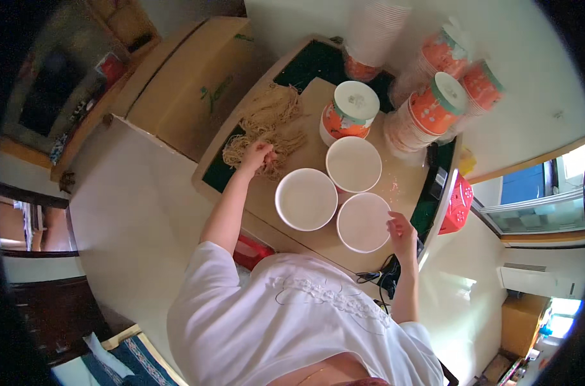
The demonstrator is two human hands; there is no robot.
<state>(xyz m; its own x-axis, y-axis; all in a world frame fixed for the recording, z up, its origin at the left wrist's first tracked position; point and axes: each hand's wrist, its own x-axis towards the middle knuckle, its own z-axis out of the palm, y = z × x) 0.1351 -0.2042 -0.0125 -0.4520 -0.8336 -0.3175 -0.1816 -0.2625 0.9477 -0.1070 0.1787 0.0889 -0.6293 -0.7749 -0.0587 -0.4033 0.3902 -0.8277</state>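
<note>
A heap of tan, stringy strands lies on the left of the table. My left hand is in its near edge, fingers closed on some strands. Three round paper tubs with white insides stand uncovered in front of me: a left tub, a far tub and a near right tub. At the near right tub's rim, my right hand has its fingers bent round the edge. Behind them stands an orange patterned tub with a white, green-edged top.
Tall nested stacks of orange and white tubs in clear wrap stand at the back right of the table. A large cardboard box is beyond its left side. Black cables lie by the near edge. A red basket is at the right.
</note>
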